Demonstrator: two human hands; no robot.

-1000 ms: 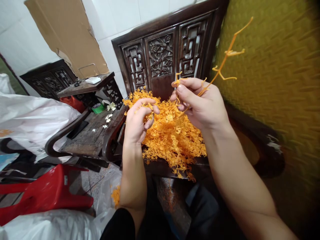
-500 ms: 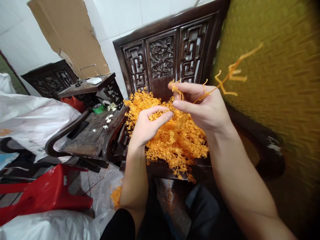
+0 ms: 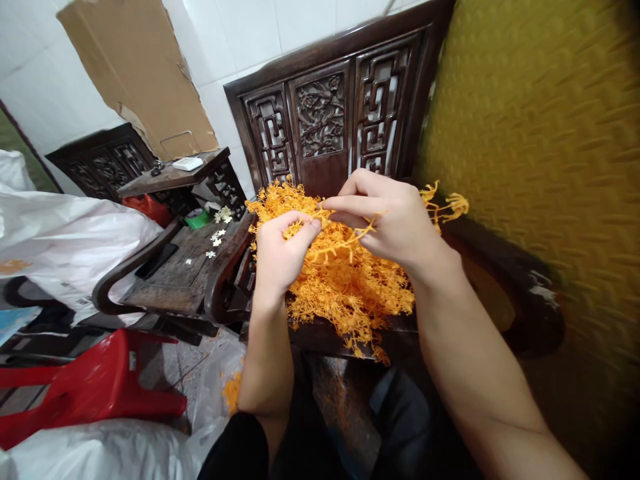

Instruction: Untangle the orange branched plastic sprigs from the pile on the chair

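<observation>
A thin branching orange plastic sprig (image 3: 334, 251) stretches between my hands, over a heap of similar orange sprigs (image 3: 350, 303) on a dark wooden chair seat. My left hand (image 3: 280, 252) pinches its left end between thumb and forefinger. Close by on the right, my right hand (image 3: 393, 217) is closed with its fingertips at the same end, near my left thumb. More orange branch tips (image 3: 445, 208) stick out behind the right hand, so a stem seems to pass through it. The palm side of the right hand is hidden.
The chair's carved back (image 3: 323, 120) rises behind the heap. A yellow-green textured panel (image 3: 540, 167) stands close on the right. Leftward are another wooden chair (image 3: 170, 280) with green tape (image 3: 197, 218), a red stool (image 3: 105, 380) and white sacks (image 3: 65, 233).
My right hand has turned over and moved down and left to my left fingertips. The long sprig behind it has swung down, and a stem now spans the gap between the hands.
</observation>
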